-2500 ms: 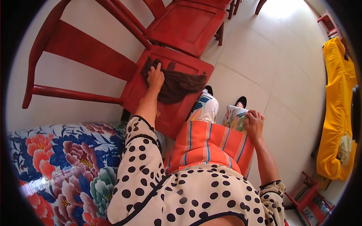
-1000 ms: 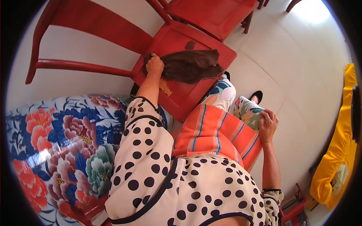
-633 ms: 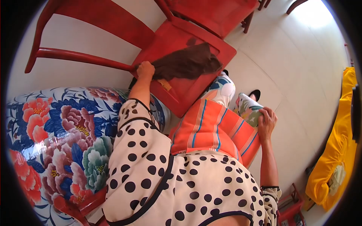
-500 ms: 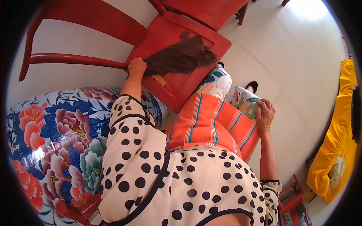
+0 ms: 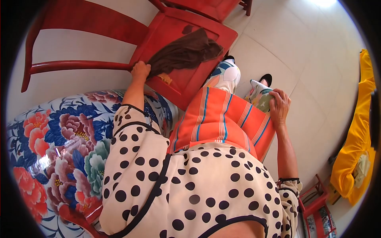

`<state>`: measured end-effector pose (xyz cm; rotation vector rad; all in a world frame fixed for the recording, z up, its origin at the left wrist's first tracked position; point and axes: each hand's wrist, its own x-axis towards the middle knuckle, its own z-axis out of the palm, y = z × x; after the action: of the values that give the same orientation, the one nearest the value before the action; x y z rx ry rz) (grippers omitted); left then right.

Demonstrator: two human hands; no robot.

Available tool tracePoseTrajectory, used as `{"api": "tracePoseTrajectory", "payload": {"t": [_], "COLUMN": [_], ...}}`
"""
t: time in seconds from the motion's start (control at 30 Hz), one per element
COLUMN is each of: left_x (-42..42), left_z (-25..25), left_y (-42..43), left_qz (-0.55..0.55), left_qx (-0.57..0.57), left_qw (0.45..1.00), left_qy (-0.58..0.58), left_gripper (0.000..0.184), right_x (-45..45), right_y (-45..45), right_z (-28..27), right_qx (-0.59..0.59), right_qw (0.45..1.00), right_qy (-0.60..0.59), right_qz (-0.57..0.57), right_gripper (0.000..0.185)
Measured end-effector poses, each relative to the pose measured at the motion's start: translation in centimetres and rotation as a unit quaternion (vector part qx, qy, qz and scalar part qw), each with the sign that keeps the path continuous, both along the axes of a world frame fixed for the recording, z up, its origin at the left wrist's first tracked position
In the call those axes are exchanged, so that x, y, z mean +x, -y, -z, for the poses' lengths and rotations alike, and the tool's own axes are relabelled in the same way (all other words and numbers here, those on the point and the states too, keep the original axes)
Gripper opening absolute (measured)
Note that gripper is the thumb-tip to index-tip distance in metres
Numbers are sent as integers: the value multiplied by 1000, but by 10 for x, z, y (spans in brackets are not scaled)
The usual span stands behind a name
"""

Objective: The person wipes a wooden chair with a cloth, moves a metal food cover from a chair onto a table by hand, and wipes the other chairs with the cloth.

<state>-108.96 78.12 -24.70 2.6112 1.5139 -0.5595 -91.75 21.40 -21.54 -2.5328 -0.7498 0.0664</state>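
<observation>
My left hand (image 5: 141,70) is closed on one end of a dark brown cloth (image 5: 180,52), at the near left edge of a red chair seat (image 5: 168,29). The cloth lies bunched across the seat, its far end near the right edge. A small yellowish patch (image 5: 164,78) shows on the seat beside the cloth, and a dark spot lies beyond it. My right hand (image 5: 280,105) rests on my right knee, over the patterned trousers (image 5: 260,99), with its fingers bent and a little apart. An orange striped apron (image 5: 222,119) covers my lap.
A large glossy container with painted flowers (image 5: 67,146) stands at the left. Another red chair (image 5: 202,7) adjoins the first at the top. Yellow fabric (image 5: 351,146) hangs along the right side, with red furniture (image 5: 315,200) at the lower right. Pale floor tiles (image 5: 305,51) lie between.
My left hand moved from the middle of the seat to its near left edge, closing on the cloth and pulling it askew. My right hand stayed on my knee. The view shifted.
</observation>
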Motion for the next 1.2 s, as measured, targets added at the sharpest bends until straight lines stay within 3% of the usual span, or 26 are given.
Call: {"api": "tracePoseTrajectory", "payload": {"t": [0.17,0.27,0.33,0.47,0.53,0.6,0.63,0.7,0.73,0.8,0.9,1.0,1.2], "left_x": [-12,-39,-43,-18,5,11,12,5,2,-10,-19,-24,-39], "left_z": [-1,55,62,29,-54,-63,-48,-28,-33,15,15,-3,-13], "left_y": [20,-14,-14,-15,35,55,60,85,115,121,147,156,165], "left_qz": [-49,-93,-210,-345,-307,-128,37,81,-43,35,111,225,330], "left_qx": [-14,-2,-69,-130,-205,-172,-95,-177,-330,-335,-318,-215,-181], "left_qw": [996,972,880,601,624,708,758,799,785,816,870,903,892], "left_qy": [72,214,421,709,688,673,644,569,523,470,360,297,250], "left_gripper": [51,51,46,42,44,43,41,36,34,29,21,17,19], "right_x": [0,2,2,4,4,6,6,4,5,7,6,6,3], "right_y": [3,3,3,2,3,3,4,4,3,5,6,7,6], "right_z": [3,4,4,8,10,11,12,14,15,15,16,16,13], "right_qx": [4,5,13,20,15,9,6,5,6,5,4,4,14], "right_qw": [1000,1000,1000,1000,1000,1000,1000,1000,1000,1000,1000,1000,1000], "right_qy": [0,-4,-1,8,13,16,14,11,11,14,16,20,19], "right_qz": [3,1,-2,-6,-7,-6,-3,1,1,1,-2,0,3], "right_gripper": [19,19,19,19,18,18,18,18,18,19,19,19,19]}}
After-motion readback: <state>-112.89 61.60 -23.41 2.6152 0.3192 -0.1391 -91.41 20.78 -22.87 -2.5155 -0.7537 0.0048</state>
